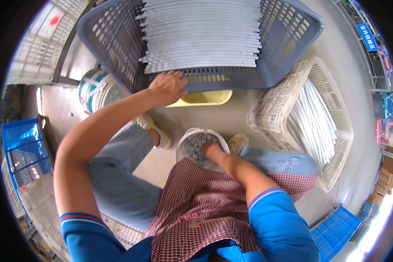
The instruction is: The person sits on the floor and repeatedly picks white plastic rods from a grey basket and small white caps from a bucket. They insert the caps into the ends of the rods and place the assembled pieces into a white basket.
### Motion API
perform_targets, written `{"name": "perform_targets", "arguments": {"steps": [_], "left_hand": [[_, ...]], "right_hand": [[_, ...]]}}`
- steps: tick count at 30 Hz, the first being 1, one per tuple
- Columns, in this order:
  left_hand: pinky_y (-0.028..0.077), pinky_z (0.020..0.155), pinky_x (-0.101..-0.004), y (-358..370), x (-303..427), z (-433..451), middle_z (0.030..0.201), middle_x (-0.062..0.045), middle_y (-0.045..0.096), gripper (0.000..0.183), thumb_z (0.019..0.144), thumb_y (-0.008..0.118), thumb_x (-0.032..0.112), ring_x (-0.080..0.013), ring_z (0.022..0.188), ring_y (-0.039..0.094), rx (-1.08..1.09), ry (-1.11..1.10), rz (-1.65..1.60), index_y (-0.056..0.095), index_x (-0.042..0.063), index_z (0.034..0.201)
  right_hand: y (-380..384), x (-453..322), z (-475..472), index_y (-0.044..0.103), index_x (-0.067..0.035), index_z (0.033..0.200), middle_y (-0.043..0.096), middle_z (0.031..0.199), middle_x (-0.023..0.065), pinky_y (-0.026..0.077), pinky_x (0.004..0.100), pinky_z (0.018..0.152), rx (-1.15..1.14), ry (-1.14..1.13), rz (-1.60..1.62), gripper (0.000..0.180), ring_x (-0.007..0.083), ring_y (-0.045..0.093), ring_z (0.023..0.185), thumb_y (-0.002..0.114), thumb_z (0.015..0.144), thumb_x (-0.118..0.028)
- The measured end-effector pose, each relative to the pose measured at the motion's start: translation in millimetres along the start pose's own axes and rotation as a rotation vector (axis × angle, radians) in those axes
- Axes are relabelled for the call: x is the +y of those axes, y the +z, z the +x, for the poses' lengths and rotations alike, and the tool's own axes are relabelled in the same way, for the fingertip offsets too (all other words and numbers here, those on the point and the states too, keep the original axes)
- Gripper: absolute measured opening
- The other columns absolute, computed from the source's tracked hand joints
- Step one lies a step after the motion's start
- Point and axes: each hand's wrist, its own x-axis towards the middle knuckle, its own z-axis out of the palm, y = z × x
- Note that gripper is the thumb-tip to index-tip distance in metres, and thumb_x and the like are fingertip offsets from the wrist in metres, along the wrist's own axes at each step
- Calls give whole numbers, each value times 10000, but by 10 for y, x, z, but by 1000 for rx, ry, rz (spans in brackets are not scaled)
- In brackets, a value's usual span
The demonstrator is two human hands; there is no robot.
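Observation:
In front of me a large grey plastic basket [281, 70] holds a thick stack of white rods or tubes [203, 36], lying side by side. My left hand [168, 85] grips the basket's near rim, its fingers bent over the edge near the rods' left ends. Between my feet stands a white bucket [180, 149] of small grey pieces [196, 140], too small to identify. My right hand [210, 148] reaches down into those pieces. Its fingers are buried, so whether they hold anything is hidden.
A yellow plastic tray [209, 98] lies beneath the grey basket's near side. On the right, a tilted white crate [275, 121] contains more white rods [314, 124]. Another bucket [98, 91] stands at left, near a blue crate [26, 144]. A blue basket [335, 232] is behind me at right.

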Motion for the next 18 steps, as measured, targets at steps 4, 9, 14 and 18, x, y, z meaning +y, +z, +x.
{"name": "perform_targets", "arguments": {"steps": [4, 9, 14, 18], "left_hand": [[465, 892, -456, 823, -300, 947, 1108, -122, 583, 286, 886, 628, 252, -322, 1073, 564, 80, -69, -40, 591, 74, 1107], [431, 933, -472, 1674, 56, 1738, 1136, -88, 570, 329, 899, 620, 272, -296, 1099, 538, 411, -285, 100, 559, 74, 1154], [483, 827, -382, 1668, -28, 1768, 1073, -102, 575, 273, 896, 610, 259, -269, 1013, 582, 297, -90, 231, 557, 63, 1079], [493, 821, -381, 1709, -45, 1739, 1016, -106, 596, 288, 868, 635, 255, -272, 959, 612, 292, -188, 193, 562, 62, 1069]], "right_hand": [[-207, -168, 36, 757, -99, 908, 726, 985, 137, 572, 386, 748, -59, -18, 70, 195, 277, 716, 880, 580, 829, -125], [-63, -263, -7, 740, -41, 957, 713, 951, 179, 555, 410, 814, -178, -92, 183, 223, 313, 700, 927, 568, 823, -92], [131, -275, 2, 716, -10, 1024, 691, 1016, 215, 531, 420, 877, -241, -69, 392, 256, 345, 670, 1004, 584, 828, -109], [-238, -319, 28, 690, 4, 959, 664, 1049, 243, 518, 433, 887, -93, 7, 542, 227, 372, 654, 1003, 632, 822, -168]]}}
